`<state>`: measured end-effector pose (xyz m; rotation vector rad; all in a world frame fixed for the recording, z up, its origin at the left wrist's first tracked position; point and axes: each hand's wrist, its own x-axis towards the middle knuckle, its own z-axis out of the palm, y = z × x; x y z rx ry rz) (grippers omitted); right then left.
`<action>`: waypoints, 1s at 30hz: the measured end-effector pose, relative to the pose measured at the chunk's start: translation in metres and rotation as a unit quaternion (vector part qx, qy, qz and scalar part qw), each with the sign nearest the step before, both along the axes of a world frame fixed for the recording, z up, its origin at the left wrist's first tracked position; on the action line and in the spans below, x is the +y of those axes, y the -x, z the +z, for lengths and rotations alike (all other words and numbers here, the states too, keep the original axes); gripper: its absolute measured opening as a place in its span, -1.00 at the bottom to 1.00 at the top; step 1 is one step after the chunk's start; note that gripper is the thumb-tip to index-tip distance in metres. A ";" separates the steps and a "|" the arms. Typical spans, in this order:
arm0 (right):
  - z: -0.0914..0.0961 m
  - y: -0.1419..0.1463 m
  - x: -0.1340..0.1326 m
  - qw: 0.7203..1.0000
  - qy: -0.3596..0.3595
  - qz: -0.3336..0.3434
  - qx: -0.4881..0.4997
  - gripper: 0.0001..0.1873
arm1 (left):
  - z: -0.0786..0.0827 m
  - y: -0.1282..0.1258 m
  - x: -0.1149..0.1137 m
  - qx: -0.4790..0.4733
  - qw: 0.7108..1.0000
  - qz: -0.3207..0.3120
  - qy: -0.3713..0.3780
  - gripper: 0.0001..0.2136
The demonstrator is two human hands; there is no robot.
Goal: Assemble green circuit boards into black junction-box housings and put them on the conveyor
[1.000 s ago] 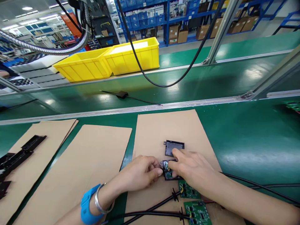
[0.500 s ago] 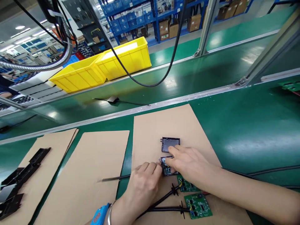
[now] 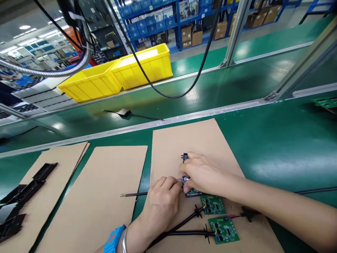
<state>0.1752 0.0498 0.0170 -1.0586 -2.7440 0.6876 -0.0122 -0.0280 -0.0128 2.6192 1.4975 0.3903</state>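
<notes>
While the left hand (image 3: pixel 163 196) is pinching a thin black rod (image 3: pixel 133 194), the right hand (image 3: pixel 204 174) is closing over a small black housing (image 3: pixel 185 156) on the cardboard sheet (image 3: pixel 184 140).

Left hand (image 3: pixel 163 196) and right hand (image 3: pixel 204 174) lie palm-down, fingers curled, fingertips almost meeting.

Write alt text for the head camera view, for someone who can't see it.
Two bare hands, left hand and right hand, meet over a small black casing on a cardboard sheet. Two green circuit boards with black cables lie nearby; yellow bins sit beyond the green belt.
</notes>
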 end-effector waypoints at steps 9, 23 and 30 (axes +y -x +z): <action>-0.006 0.003 0.000 0.995 -0.068 0.051 0.045 -0.76 | 0.012 0.001 0.008 -0.039 0.996 -0.021 0.073 -0.82; -0.002 -0.092 -0.044 0.986 0.101 -0.130 0.025 -0.88 | 0.010 -0.013 0.012 0.029 0.974 -0.218 0.047 -0.65; 0.005 -0.066 -0.028 0.989 0.095 -0.112 0.000 -0.81 | 0.010 -0.016 0.009 0.034 0.974 -0.221 0.043 -0.76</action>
